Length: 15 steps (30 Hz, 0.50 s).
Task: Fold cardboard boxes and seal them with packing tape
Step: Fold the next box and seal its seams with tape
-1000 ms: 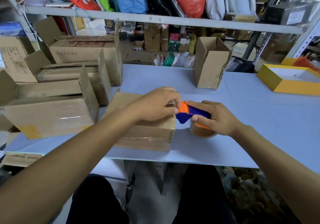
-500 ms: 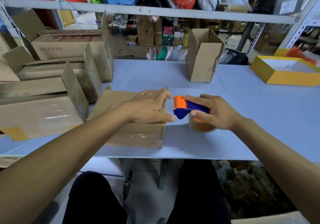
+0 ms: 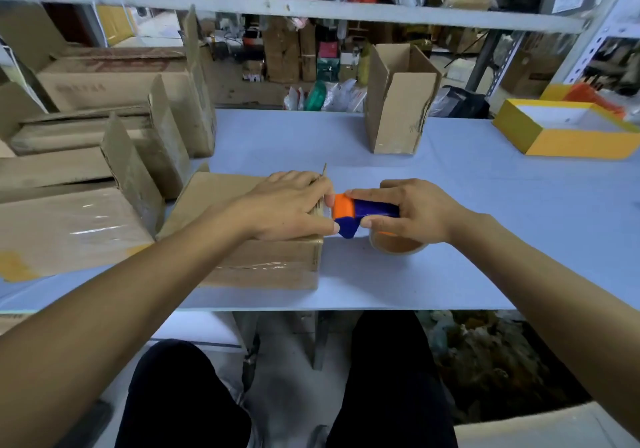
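left hand point(image 3: 294, 205) flat on box point(image 3: 263, 264), right hand point(image 3: 412, 212) gripping dispenser point(image 3: 360, 213)

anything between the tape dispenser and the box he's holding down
Nothing visible. The orange and blue tape dispenser in the right hand sits right at the right end of the flat brown cardboard box, beside the left hand's fingertips.

The scene is evenly and softly lit; only faint shadows are cast on the counter point(image 3: 485, 205). Glare is seen on a taped box point(image 3: 69, 229) at its left edge. Straight lines are bowed toward the frame's edges, and shelf goods are blurred.
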Motion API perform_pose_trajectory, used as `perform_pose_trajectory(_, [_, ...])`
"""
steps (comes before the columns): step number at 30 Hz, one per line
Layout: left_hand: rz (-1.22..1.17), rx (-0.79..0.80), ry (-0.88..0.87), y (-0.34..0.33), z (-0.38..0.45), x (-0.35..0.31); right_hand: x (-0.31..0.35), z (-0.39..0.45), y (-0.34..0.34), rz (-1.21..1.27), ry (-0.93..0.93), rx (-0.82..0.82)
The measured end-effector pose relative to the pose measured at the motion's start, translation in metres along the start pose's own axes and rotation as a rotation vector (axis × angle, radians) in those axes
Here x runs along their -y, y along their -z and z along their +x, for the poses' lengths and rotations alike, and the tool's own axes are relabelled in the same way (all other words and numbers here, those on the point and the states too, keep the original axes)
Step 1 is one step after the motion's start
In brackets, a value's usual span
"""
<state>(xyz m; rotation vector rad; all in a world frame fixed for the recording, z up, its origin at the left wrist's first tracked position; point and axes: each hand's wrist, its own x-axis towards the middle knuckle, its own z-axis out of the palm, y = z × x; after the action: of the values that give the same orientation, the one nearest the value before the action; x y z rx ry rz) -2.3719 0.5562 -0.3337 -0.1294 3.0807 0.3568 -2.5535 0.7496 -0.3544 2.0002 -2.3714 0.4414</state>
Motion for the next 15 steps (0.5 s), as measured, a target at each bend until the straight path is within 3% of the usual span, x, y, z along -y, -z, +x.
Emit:
perform_pose_trajectory(5, [0.013, 0.025, 0.016, 0.001, -0.001, -0.002, 0.005, 0.006, 0.002, 0.015, -0.02, 0.034])
perform_pose_trajectory(9, [0.009, 0.012, 0.024, 0.002, -0.005, -0.001, 0.018, 0.016, 0.002, -0.15, 0.05, 0.106])
perform_pose_trajectory(15, [-0.009, -0.037, 0.046, 0.003, -0.006, -0.005, -0.002, -0.016, -0.003, 0.079, -0.058, -0.067])
